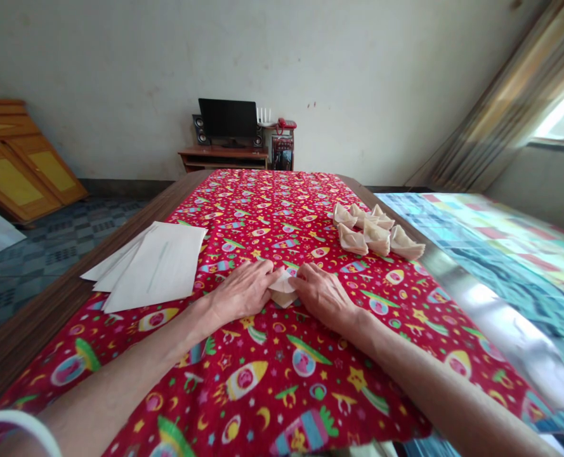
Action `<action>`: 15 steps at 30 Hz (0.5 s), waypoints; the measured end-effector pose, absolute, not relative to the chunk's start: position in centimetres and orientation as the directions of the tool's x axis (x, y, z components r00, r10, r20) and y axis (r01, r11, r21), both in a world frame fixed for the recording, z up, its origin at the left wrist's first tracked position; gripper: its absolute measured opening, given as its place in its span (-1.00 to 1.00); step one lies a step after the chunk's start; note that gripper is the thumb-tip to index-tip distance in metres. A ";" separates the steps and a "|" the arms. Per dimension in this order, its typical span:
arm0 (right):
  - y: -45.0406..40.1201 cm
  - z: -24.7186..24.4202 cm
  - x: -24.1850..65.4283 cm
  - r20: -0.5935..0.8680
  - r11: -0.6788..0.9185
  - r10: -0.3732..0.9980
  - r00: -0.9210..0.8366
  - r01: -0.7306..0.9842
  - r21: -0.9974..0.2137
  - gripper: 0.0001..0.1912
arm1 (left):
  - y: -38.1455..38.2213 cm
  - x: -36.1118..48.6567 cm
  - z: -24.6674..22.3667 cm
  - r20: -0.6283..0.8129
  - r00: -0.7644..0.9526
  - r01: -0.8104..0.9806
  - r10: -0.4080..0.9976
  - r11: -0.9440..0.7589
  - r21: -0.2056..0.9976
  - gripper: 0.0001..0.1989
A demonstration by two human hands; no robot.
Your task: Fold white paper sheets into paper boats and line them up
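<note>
Between my two hands, low over the red patterned cloth (282,368), is a small piece of folded cream paper (283,293). My left hand (247,285) grips its left side, with the fingers curled and pressed together. The right side is held by my right hand (323,293), its fingers bent over the edge. Fingertips cover part of both sides of the paper. To the right, several folded paper boats (375,236) stand grouped on the cloth. A fanned stack of flat paper sheets (160,270) lies left of my left hand.
Dark wooden table edges (39,336) show beside the cloth. Beyond the table, a monitor (228,119) and a red telephone (285,124) stand against the wall. A bed with a blue patterned cover (457,254) is at the right, a wooden cabinet (22,168) at the left.
</note>
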State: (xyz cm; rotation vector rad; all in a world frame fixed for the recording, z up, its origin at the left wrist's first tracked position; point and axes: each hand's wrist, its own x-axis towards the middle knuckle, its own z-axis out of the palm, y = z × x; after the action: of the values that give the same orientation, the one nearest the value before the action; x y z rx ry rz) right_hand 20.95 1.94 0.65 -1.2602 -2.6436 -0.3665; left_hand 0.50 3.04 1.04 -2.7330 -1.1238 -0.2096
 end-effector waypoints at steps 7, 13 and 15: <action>1.9 1.0 21.1 0.223 0.604 0.761 -0.609 0.791 0.097 -0.77 | 2.4 0.3 1.1 0.283 0.717 0.684 0.637 -0.721 -0.111 -0.80; 1.9 1.0 21.1 0.228 0.612 0.754 -0.616 0.785 0.096 -0.78 | 1.5 -0.1 0.4 0.420 0.729 0.620 0.541 -0.782 -0.069 -0.83; 1.9 1.0 21.1 0.231 0.612 0.752 -0.617 0.784 0.101 -0.80 | 1.5 -0.2 0.4 0.420 0.745 0.589 0.517 -0.806 -0.053 -0.82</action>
State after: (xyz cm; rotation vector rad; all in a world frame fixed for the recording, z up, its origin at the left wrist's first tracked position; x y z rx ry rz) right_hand 21.07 1.89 0.97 -1.2832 -2.6697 -0.2875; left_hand -0.21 1.50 0.36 -2.7617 -0.8841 -0.5842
